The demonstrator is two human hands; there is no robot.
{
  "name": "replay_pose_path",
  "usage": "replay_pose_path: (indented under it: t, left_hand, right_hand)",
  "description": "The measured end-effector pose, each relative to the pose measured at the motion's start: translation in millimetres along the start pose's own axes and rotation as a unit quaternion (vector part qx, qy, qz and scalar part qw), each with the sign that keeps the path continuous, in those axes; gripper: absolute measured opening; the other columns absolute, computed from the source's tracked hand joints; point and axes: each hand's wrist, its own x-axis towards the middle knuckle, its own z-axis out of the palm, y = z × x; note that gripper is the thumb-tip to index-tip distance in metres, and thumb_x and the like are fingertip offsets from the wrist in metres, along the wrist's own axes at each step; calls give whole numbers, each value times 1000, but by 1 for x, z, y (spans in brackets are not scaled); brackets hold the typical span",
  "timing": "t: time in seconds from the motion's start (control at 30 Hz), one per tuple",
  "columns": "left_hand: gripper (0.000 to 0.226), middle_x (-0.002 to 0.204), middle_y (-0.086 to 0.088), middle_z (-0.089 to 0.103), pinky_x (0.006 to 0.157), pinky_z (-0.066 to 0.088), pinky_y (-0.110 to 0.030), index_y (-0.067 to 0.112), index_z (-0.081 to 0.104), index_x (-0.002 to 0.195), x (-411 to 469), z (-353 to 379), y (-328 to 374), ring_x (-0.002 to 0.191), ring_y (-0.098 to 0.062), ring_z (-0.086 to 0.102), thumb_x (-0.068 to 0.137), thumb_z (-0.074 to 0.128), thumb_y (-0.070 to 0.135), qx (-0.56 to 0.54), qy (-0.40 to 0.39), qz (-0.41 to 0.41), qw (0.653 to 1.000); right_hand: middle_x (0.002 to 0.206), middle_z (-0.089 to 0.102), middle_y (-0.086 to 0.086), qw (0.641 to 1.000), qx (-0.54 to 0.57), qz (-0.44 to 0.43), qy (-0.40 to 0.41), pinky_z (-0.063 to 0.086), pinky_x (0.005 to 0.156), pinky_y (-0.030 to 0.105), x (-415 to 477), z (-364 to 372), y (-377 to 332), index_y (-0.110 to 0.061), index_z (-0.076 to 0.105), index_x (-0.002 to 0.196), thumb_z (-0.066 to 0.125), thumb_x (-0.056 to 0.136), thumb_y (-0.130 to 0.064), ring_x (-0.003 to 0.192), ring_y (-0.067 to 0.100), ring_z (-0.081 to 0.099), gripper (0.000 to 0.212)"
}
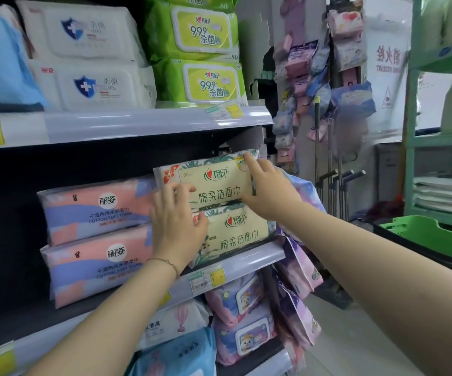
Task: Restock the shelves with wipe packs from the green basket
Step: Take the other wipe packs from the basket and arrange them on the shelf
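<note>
1. The left hand's fingers were spread and only lightly bent. Their tips pressed on the left end of the upper cream pack, gripping nothing.
2. That hand's thumb lay on the front of the lower cream pack, which sat directly under the upper one and touched it.
3. The right hand's index finger lay straight along the upper pack's top right corner. Its thumb rested on the front, near the seam between the two packs.
4. The right hand's other fingers were hidden behind the back of the hand. Whether they curled round the pack's right end could not be told.
5. Both cream packs thus lay between the two hands, faces outward, on the shelf edge just below the left thumb.
6. Just left of the left fingers, two pink-and-blue packs were stacked on the same shelf.
7. Above the fingers, on the next shelf up, stood green packs.
8. A thin bracelet circled the left wrist.
9. The green basket sat well to the right of the right hand, beyond its forearm.
</note>
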Motion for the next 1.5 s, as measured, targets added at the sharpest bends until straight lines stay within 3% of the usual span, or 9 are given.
replay_pose_path:
  t: [0.07,0.13,0.33,0.63,0.8,0.93,1.13,1.3,1.5]
  left_hand:
    - [34,105,-5,53,82,42,-39,14,56,102,-4,-1,11,98,-23,42,71,69,17,19,-21,85,996]
    - [30,100,-3,56,76,44,-38,16,57,96,-11,2,26,94,-21,43,69,70,21,34,-47,165,985]
    - [29,94,-1,57,68,45,-36,17,56,92,-41,35,76,87,-25,53,68,61,31,36,-140,251,957]
    - [37,89,-1,56,57,39,-31,18,59,95,-136,123,160,82,-25,56,63,61,36,-36,-303,272,913]
    - [40,111,3,51,82,42,-37,22,50,113,-200,160,205,107,-22,47,77,57,38,-89,-408,261,870]
    - [42,116,3,49,88,42,-38,24,46,118,-250,189,230,111,-21,45,80,55,39,-126,-467,261,835]
    - [46,122,0,46,91,42,-41,23,43,124,-322,224,260,116,-23,44,82,57,36,-150,-565,262,768]
    - [54,131,-2,45,95,41,-41,21,38,132,-368,245,275,120,-23,44,84,56,34,-141,-627,304,704]
    - [52,127,-3,44,97,41,-43,22,36,131,-403,267,279,119,-23,44,84,56,33,-150,-683,377,607]
  right_hand:
    - [118,50,9,997,18,-48,61,44,85,44,-16,-6,5,-13,42,133,54,81,-25,106,33,49,54]
    - [99,54,7,991,16,-105,87,46,71,41,-36,-7,15,-10,55,114,50,77,-26,89,30,52,41]
    - [90,57,7,981,-117,-152,35,44,63,38,-105,-7,67,-10,61,94,46,72,-28,75,31,52,31]
    - [92,57,6,975,-194,-43,-103,43,62,36,-231,11,159,-13,60,93,44,75,-33,78,29,54,32]
    - [88,56,7,964,-194,41,-176,44,62,37,-308,38,205,-13,60,90,43,73,-33,76,29,54,31]
    - [85,56,6,950,-189,99,-230,46,63,38,-365,58,238,-12,61,91,50,71,-30,74,29,54,29]
    - [88,58,10,915,-178,186,-311,44,68,38,-451,84,276,-10,60,93,63,70,-25,80,31,56,28]
    - [108,55,10,876,-158,269,-367,38,83,38,-514,106,289,-10,55,111,51,85,-27,102,30,51,31]
    - [112,52,6,813,-85,347,-460,40,86,37,-580,145,279,-16,50,120,46,90,-28,104,25,49,32]
